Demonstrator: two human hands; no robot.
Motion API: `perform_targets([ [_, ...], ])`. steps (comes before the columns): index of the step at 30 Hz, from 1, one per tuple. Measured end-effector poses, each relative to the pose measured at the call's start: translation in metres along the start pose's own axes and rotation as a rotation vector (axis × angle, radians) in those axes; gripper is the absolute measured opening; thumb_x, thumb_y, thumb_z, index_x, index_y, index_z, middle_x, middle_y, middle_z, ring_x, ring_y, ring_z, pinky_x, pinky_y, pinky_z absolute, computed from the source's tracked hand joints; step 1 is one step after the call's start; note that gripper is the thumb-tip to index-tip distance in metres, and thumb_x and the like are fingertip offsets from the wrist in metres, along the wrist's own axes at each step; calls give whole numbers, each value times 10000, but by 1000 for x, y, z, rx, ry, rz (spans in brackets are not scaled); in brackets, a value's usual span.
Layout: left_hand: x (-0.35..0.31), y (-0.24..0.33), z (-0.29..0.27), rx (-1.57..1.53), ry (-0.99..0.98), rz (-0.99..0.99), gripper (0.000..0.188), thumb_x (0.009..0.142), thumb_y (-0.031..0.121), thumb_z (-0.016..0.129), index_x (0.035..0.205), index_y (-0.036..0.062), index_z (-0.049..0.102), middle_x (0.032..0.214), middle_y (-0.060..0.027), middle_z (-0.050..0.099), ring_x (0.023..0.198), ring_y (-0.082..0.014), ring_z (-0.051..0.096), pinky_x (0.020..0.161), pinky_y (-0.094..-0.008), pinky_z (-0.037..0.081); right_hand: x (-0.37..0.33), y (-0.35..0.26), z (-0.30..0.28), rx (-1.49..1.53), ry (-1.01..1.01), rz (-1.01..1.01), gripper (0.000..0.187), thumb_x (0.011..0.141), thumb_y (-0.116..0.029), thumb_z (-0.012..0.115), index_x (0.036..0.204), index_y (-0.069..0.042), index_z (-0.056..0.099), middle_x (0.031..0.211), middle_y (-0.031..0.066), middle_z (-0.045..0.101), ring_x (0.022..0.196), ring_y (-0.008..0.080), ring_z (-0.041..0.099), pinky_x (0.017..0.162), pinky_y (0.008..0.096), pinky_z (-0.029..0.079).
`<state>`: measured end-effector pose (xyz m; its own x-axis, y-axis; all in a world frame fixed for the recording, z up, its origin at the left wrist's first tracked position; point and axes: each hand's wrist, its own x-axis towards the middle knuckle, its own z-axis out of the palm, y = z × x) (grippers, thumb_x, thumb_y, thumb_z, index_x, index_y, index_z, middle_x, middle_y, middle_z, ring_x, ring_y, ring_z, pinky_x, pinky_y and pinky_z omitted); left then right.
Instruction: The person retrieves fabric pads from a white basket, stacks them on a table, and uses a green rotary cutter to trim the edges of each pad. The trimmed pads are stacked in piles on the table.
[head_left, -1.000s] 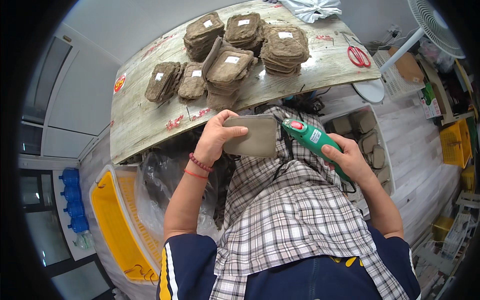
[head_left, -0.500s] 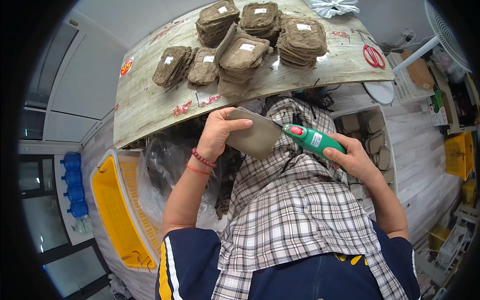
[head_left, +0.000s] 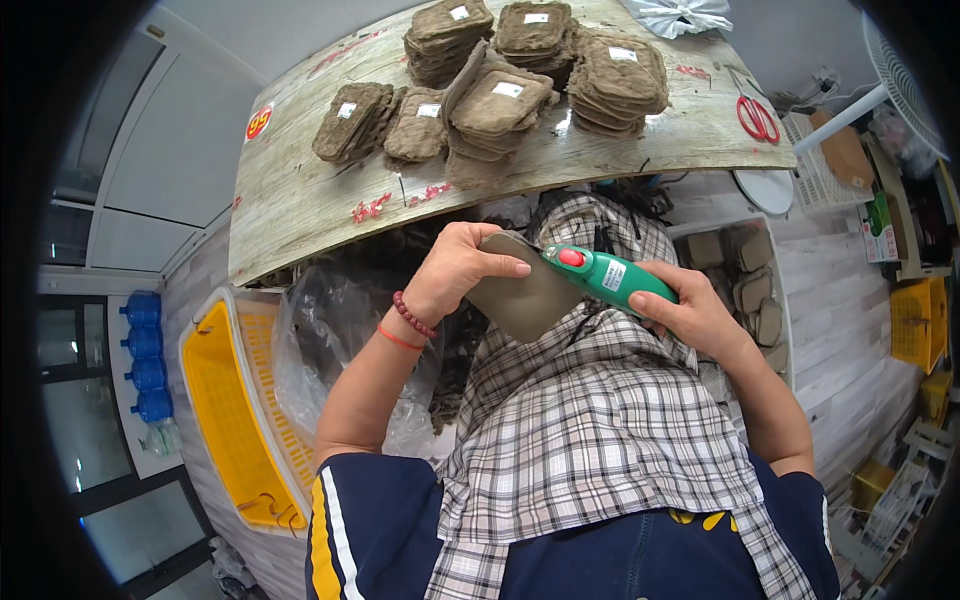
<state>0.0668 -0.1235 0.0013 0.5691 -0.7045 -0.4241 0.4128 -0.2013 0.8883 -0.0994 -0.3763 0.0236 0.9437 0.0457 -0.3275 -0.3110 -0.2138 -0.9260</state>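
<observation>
Closed on a flat grey-brown pad (head_left: 528, 303) with rounded corners, my left hand (head_left: 455, 272) pinches it near its far left corner, thumb on top. The smooth face of the pad is turned up, above my lap. My right hand (head_left: 688, 308) grips a green handheld electric cutter (head_left: 612, 280) with a red button. Its metal tip meets the upper right edge of the pad; the blade itself is mostly hidden. Ahead on the table, stacks of fuzzy-edged pads (head_left: 617, 80) bear white labels.
Red-handled scissors (head_left: 758, 120) lie at the right of the wooden table (head_left: 290, 215). A yellow basket (head_left: 215, 400) and clear plastic bag (head_left: 310, 350) are on my left. On my right, a white crate (head_left: 787, 300) contains several pads. A fan (head_left: 900, 80) stands far right.
The pad has turned clockwise in my left hand, its near corner now lower and further right. The cutter has shifted left along the pad's edge toward the far corner.
</observation>
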Motion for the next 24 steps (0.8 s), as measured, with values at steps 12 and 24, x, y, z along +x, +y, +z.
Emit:
perform_targets([
  [12, -16, -4, -20, 27, -124, -161, 324, 695, -1, 775, 1002, -14, 675, 900, -64, 702, 795, -131, 655, 768, -275, 527, 46, -6, 23, 149, -155, -17, 384, 905, -346, 649, 1096, -14, 634, 767, -8, 583, 632, 53, 523, 536, 219, 438],
  [24, -22, -74, -284, 177, 1186, 314, 409, 803, 105, 731, 1160, -8, 565, 1051, -139, 643, 935, -239, 626, 826, -354, 508, 13, 30, 9, 185, 153, 78, 328, 905, -252, 637, 1114, 0, 620, 757, 9, 571, 600, 73, 541, 516, 223, 439],
])
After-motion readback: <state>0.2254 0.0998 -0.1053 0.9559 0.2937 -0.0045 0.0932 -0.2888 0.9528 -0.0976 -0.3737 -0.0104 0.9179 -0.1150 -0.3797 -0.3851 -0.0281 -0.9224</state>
